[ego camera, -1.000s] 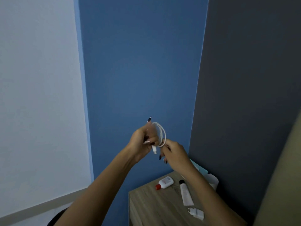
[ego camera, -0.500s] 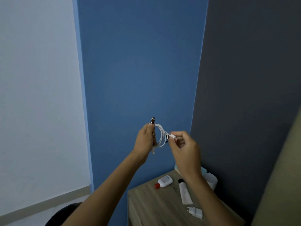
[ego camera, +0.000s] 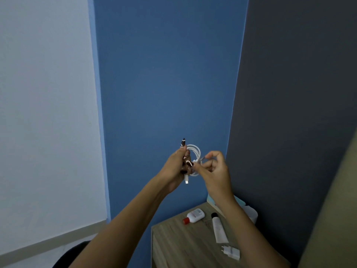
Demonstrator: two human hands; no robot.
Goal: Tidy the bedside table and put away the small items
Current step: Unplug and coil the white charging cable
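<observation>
Both hands are raised in front of the blue wall, above the wooden bedside table. My left hand grips a coiled white charging cable, with one plug end hanging down below the fingers. My right hand pinches the other end of the cable beside the coil. On the table lie a small white bottle with a red cap, a white tube with a black cap and a white charger plug.
A pale teal item and a white object sit at the table's back corner, partly hidden by my right forearm. A dark grey wall runs on the right, with a beige surface at the far right. A dark object lies low on the left.
My right hand has moved from under the coil to its right side and now pinches the cable end there. The coil stays in my left hand.
</observation>
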